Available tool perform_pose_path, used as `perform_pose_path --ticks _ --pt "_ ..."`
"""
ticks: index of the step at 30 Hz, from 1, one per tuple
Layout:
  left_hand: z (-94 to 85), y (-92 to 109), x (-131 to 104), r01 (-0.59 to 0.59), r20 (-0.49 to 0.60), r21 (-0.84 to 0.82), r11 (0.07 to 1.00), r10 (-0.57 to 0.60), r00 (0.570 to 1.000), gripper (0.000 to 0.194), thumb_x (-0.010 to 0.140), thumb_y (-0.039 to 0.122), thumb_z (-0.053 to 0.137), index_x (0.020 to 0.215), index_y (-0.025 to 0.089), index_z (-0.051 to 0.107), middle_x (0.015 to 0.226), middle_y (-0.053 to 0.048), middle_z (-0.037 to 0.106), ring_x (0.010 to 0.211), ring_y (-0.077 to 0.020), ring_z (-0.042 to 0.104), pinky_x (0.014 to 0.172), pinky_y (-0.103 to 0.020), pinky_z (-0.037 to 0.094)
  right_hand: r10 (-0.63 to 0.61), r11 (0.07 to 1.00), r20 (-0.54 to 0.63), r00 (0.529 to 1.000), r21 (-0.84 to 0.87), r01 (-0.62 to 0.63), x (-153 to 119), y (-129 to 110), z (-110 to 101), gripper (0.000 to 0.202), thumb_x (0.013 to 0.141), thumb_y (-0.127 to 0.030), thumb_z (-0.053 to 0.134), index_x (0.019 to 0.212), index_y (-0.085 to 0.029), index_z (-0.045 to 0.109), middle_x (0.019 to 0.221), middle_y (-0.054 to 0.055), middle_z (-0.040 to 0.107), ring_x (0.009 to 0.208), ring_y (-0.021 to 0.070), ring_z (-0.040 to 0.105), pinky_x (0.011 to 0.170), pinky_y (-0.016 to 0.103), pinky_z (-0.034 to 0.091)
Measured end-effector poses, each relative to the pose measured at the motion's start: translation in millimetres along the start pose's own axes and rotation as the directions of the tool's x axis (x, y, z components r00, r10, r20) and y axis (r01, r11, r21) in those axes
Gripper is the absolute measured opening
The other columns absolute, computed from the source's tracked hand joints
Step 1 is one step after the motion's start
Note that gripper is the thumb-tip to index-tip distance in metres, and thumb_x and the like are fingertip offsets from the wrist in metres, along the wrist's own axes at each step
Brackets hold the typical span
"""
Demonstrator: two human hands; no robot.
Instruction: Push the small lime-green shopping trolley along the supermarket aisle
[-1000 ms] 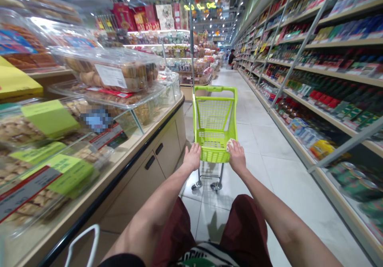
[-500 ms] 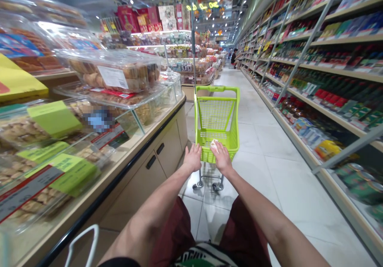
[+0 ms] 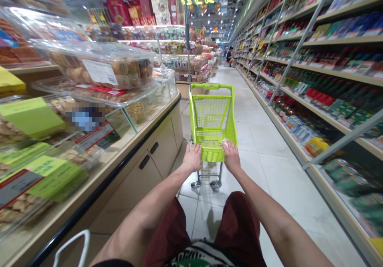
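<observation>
A lime-green shopping cart (image 3: 212,86) with a slatted basket stands straight ahead of me. My left hand (image 3: 193,157) lies at the basket's near left corner, its fingers bent over the edge. At the near right corner is my right hand (image 3: 231,155), its fingers closed over a small crumpled white wad (image 3: 225,141), which looks like a tissue. Most of the wad is hidden under the fingers. Below the basket, two grey wheels (image 3: 215,184) rest on the tiles.
On the left runs a glass-edged counter (image 3: 158,119) piled with clear boxes of pastries (image 3: 101,69). Tall shelves (image 3: 338,67) of bottles, jars and cans line the right side. A tiled aisle (image 3: 249,139) stretches ahead, with a person (image 3: 229,55) far down it.
My right hand has slid right along the basket's near edge to its corner, with the white wad. The left hand stays at the left corner. The surroundings have shifted slightly left in view.
</observation>
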State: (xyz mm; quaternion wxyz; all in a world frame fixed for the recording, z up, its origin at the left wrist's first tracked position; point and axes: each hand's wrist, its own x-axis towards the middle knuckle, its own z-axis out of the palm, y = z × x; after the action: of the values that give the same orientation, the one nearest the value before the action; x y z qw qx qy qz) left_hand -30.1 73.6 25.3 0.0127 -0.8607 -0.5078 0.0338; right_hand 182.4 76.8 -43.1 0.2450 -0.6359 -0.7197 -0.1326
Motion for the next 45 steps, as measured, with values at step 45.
perform_pose_path --ticks 45 --pt "-29.1 74.9 74.0 -0.213 0.025 -0.017 0.977 0.213 0.977 0.073 0.069 0.023 0.051 0.136 0.016 0.025 0.146 -0.011 0.021 0.134 -0.0276 0.014 0.106 -0.057 0.006 0.196 0.981 0.034 0.98 0.008 -0.196 -21.3 32.7 -32.0 0.047 0.074 -0.004 0.036 0.117 -0.015 0.052 0.133 0.014 0.041 0.124 0.0251 0.032 0.097 0.042 0.031"
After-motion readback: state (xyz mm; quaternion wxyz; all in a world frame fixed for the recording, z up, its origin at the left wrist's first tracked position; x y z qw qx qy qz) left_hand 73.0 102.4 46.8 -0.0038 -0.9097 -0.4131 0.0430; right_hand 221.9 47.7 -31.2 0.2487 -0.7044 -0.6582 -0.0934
